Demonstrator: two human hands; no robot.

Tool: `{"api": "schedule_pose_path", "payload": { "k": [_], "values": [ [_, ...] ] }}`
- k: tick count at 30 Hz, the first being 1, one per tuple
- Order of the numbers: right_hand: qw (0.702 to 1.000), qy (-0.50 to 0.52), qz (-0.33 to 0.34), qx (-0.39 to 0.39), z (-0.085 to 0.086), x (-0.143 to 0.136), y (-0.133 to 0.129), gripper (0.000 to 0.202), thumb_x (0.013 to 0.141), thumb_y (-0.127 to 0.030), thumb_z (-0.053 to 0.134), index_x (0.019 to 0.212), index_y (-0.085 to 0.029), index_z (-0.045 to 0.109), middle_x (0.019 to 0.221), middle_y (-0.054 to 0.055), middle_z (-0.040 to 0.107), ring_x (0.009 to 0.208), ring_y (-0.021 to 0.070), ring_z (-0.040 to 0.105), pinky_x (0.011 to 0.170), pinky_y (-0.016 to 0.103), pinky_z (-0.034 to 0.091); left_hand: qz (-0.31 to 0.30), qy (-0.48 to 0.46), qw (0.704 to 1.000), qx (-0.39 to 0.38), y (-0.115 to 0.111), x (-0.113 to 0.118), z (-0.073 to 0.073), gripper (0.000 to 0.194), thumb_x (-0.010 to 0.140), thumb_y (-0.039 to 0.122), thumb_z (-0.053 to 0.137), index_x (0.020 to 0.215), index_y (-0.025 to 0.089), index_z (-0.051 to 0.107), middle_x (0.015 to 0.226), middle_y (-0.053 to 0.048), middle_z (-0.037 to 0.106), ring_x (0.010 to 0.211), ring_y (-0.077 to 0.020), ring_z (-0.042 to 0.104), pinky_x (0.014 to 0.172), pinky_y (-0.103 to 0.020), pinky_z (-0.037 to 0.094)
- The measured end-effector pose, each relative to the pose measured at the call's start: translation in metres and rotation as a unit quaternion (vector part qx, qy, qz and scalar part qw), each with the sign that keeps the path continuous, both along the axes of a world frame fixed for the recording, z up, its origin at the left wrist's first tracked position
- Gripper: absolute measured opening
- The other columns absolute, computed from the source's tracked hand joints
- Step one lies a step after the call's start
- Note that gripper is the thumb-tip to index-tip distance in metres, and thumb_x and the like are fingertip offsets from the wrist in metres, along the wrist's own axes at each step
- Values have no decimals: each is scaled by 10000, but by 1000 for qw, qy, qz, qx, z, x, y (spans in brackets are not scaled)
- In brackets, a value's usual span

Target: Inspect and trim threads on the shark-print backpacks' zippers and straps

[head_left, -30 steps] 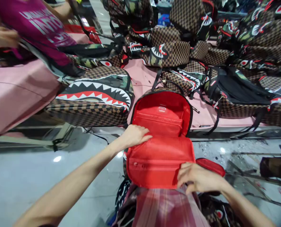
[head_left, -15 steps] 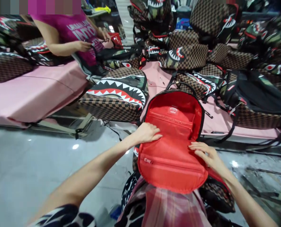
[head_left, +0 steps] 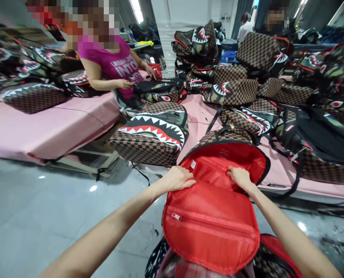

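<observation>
An unzipped checkered backpack with a red lining lies open in front of me, its front panel folded down toward my lap. A zipped pocket crosses that panel, and a small white label shows inside the main compartment. My left hand is closed over the left edge of the opening, its fingertips on the red lining. Inside the compartment, on the right, my right hand pinches the red lining, fingers bent. Just beyond my left hand a checkered shark-mouth backpack rests on its side.
Pink-covered tables stretch ahead and to the left, with a floor gap between. Piled checkered and camouflage backpacks fill the far side. A black-backed backpack lies at right. A person in a magenta shirt handles a bag across the table.
My right hand has moved up and inward, from the panel's right edge into the compartment. The backpack's opening has spread wider. My view has tilted up, showing more of the room.
</observation>
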State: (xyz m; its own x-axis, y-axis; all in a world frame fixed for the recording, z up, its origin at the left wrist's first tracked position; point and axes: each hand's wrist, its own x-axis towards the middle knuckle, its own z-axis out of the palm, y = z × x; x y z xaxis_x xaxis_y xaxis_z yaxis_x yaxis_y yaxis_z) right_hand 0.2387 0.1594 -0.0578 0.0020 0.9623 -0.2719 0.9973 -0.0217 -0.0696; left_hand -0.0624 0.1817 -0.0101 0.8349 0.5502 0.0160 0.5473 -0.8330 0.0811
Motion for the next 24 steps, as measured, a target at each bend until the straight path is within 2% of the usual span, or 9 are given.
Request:
{"api": "schedule_pose_path", "payload": {
  "k": [11,19,22,24],
  "values": [
    [999,13,-31,-29,-11,8,10,337,891,-389,389,1170,-284,547,970,76,691,892,233,643,678,284,425,-15,1,1000,-14,18,20,-10,412,921,437,315,805,196,629,732,-22,650,676,-156,584,639,-271,352],
    [996,80,-38,-14,-13,12,6,315,892,-359,401,1141,-270,572,929,91,693,872,241,645,716,319,439,-10,16,999,-37,25,33,-11,416,926,421,300,817,189,628,757,-35,661,704,-167,603,675,-282,386],
    [991,130,-32,-10,-9,19,20,267,846,-325,495,1074,-257,616,920,74,698,879,238,644,727,314,451,-12,12,999,-45,27,42,-13,408,927,413,307,816,188,629,766,-34,661,712,-161,603,677,-277,389],
    [985,170,-29,3,3,25,41,255,812,-302,545,1041,-237,634,960,65,692,907,230,636,746,301,458,-11,11,999,-48,29,48,-15,409,926,416,313,805,186,627,757,-32,658,707,-157,601,664,-272,387]
  ]
}}
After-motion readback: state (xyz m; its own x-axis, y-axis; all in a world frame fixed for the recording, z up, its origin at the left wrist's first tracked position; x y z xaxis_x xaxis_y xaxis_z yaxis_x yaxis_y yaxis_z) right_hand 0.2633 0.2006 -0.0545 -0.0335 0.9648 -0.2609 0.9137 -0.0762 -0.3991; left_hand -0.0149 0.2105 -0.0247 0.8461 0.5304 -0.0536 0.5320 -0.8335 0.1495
